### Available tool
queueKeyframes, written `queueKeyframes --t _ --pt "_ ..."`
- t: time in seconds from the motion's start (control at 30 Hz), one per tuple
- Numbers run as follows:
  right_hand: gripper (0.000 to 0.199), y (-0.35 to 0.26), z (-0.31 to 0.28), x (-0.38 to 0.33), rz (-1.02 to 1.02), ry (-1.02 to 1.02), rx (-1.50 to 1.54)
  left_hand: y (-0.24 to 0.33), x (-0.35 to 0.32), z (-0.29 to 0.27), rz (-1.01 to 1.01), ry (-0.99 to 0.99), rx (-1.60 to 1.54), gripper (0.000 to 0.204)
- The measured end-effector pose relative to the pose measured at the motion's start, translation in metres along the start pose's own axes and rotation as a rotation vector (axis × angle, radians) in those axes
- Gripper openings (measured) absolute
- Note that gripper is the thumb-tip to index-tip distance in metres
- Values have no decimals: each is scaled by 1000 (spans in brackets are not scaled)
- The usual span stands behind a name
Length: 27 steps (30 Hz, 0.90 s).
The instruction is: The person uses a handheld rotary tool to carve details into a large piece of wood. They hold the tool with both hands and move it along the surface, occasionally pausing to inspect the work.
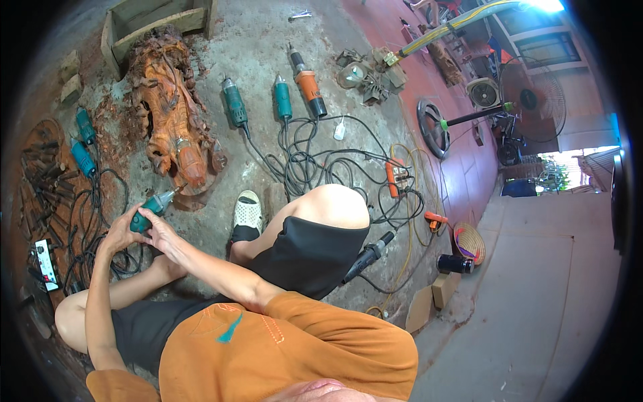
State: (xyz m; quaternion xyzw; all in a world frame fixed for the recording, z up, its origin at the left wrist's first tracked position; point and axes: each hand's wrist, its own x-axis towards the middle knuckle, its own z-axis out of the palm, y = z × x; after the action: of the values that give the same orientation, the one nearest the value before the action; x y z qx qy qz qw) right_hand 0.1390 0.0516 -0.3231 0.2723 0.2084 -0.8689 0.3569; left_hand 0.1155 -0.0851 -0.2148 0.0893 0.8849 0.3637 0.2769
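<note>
Both of my hands are closed around a green die grinder (153, 207) at the left of the view. My left hand (120, 231) wraps its rear and side, while my right hand (162, 236) grips it from the right with the thumb side up. The grinder's thin bit points up and right, close to the lower end of a carved wooden sculpture (164, 100). Whether the bit touches the wood I cannot tell. The sculpture lies on the floor, orange-brown, with a smoother rounded end (191, 166) near me and rough dark wood at its far end.
Spare green grinders (234, 102) and an orange one (309, 86) lie beyond my foot, their black cords (305, 157) tangled. Left are blue-green grinders (82, 157), a tray of bits (47, 171) and a white power strip (45, 264). A wooden box (161, 35) and pedestal fan (529, 100) stand farther off.
</note>
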Motion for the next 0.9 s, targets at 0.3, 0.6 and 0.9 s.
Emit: queueKeyframes --t 0.3,0.6,0.9 --pt "55 -15 -5 -4 22 20 -15 -1 9 9 -12 3 10 104" --pt "49 -10 13 -18 35 21 76 -13 2 4 48 -69 -1 97" --pt "66 1 1 -22 21 16 -28 -25 1 8 38 -120 117 103"
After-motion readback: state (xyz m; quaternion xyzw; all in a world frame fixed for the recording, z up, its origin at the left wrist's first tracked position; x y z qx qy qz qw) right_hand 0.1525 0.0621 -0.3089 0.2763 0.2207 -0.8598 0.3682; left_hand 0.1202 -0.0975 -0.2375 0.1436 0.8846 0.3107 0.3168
